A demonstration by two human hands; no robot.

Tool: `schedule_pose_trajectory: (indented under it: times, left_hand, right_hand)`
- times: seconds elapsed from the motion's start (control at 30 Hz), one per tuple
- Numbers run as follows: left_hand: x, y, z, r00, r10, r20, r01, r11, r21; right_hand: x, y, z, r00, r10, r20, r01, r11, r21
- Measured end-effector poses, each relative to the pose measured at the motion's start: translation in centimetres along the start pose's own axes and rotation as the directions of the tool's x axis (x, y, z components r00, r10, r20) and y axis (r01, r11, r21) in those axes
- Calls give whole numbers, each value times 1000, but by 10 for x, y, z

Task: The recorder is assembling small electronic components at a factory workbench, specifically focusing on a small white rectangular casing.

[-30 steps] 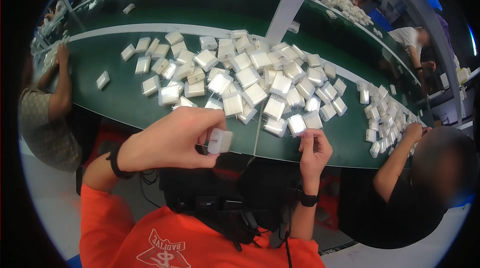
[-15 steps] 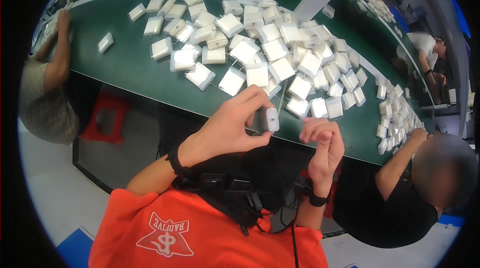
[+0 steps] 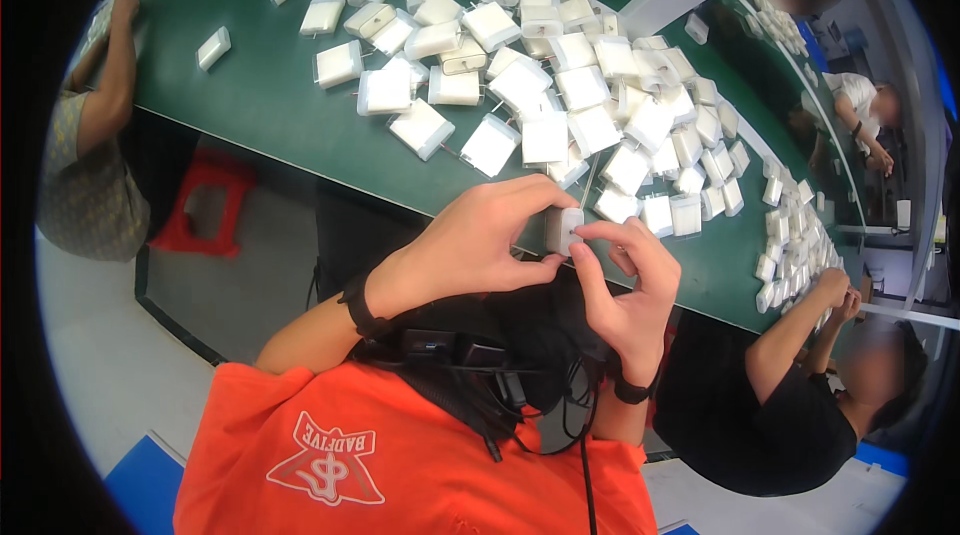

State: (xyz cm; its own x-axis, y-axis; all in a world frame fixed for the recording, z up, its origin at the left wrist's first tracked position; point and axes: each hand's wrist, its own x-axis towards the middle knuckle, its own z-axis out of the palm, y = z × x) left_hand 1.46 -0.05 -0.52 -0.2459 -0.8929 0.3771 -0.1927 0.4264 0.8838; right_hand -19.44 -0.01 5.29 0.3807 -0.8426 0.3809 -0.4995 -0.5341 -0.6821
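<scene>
Between the thumb and fingers of my left hand (image 3: 478,240) is a white plug adapter (image 3: 562,232), held just off the near edge of the green table (image 3: 255,130). My right hand (image 3: 637,280) meets it from the right. Its thumb and index fingertips close on the adapter's end face, around a small dark spot there; whether they grip a pin cannot be made out. Beyond my hands spreads a heap of similar white adapters (image 3: 543,138), many with clear film around them and some with metal prongs showing.
One adapter (image 3: 213,49) lies apart at the left. A second heap (image 3: 797,245) stands before a co-worker in black (image 3: 770,415) at the right. Another person (image 3: 95,175) sits at the left, near a red stool (image 3: 205,200). Black cables (image 3: 585,435) hang by my lap.
My right hand has moved left and up, and its thumb and index finger now touch the adapter. The adapter has shifted slightly right with my left hand. The view has shifted a little.
</scene>
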Motion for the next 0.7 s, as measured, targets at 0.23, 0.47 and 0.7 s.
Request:
schedule_pose_trajectory:
  times: [0.23, 0.47, 0.7]
  left_hand:
    - [1, 0, 0, 1000, 21, 14, -21, 1000, 2]
    - [-1, -3, -2, 999, 26, 23, -26, 1000, -13]
    - [0, -1, -3, 999, 10, 42, -9, 1000, -30]
  right_hand:
    - [-2, 7, -7, 993, 116, -6, -114, 983, 142]
    - [6, 22, 6, 968, 237, 77, -249, 909, 335]
    - [7, 28, 6, 941, 322, 107, -335, 834, 438]
